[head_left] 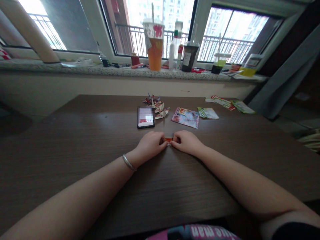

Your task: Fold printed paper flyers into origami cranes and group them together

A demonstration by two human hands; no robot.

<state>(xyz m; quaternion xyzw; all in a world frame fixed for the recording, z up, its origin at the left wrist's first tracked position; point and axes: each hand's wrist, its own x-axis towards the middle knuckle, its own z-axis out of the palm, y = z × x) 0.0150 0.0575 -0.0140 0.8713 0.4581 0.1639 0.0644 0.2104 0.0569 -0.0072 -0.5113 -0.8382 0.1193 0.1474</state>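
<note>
On the brown wood-grain table [62, 143], from the left, a silver metal bangle [128, 162] circles the left wrist. Beyond it lies a black-edged phone [145, 117] with a lit screen, just past the left hand [151, 143], whose thumb and fingers pinch the left end of a small orange-and-white folded paper piece [169, 140]. Behind the phone's right side sits a cluster of pointed, multicoloured folded paper figures [160, 108]. The paper piece is low over the table between the two hands (most of it hidden by fingers, so its exact shape cannot be told). The right hand [187, 142] grips its right end the same way. Past that hand lie a glossy pink-and-blue printed packet [185, 117], a fanned green-and-white paper stack [208, 113] and, farther right, red-and-green printed strips [221, 102].
</note>
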